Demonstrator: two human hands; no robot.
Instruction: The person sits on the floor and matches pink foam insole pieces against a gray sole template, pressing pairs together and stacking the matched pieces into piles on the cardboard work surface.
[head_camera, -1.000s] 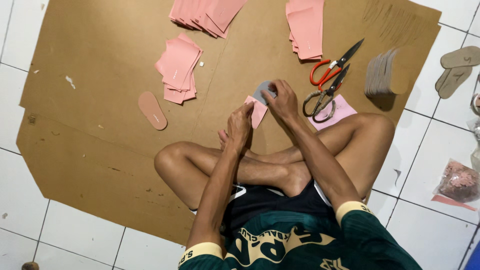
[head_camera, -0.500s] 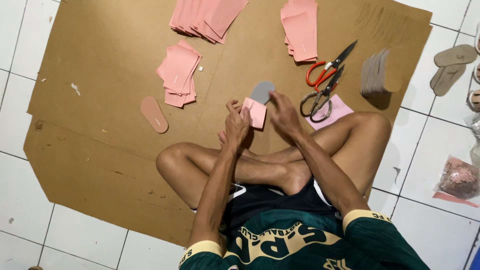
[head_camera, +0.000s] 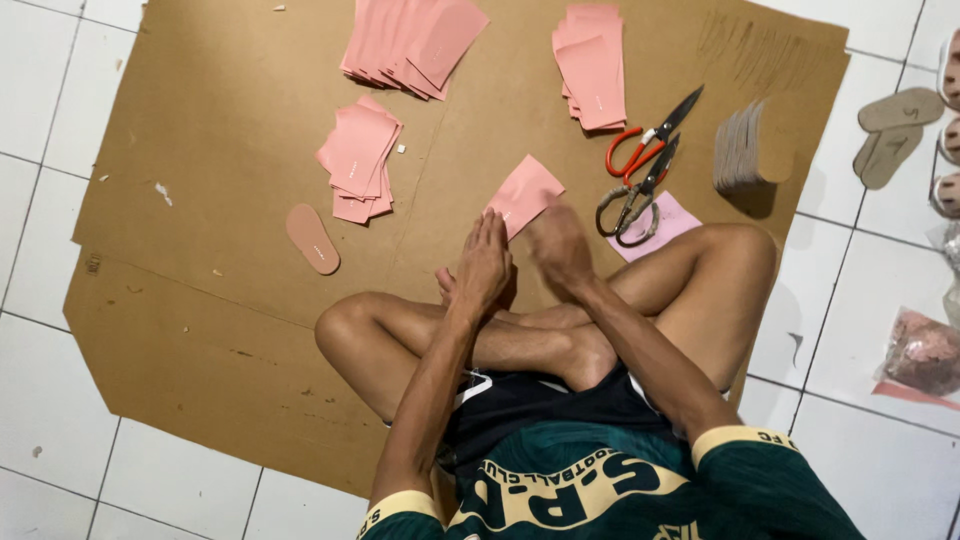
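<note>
I sit cross-legged on a large brown cardboard sheet. A pink rectangular sheet lies tilted on the cardboard just in front of my shins. My left hand has its fingers straight and together, tips on the sheet's near edge. Beside it, my right hand is blurred and curled over the sheet's near right corner. The grey sole-shaped piece seen earlier is hidden.
Pink sheet stacks lie at the back, back right and left. A pink sole lies alone. Red-handled scissors, a second pair, a stack of soles, tan soles and a bag are on the right.
The grey sole piece held against the small pink piece is no longer visible. A pink sheet now lies flat under both hands, which have dropped lower toward my legs.
</note>
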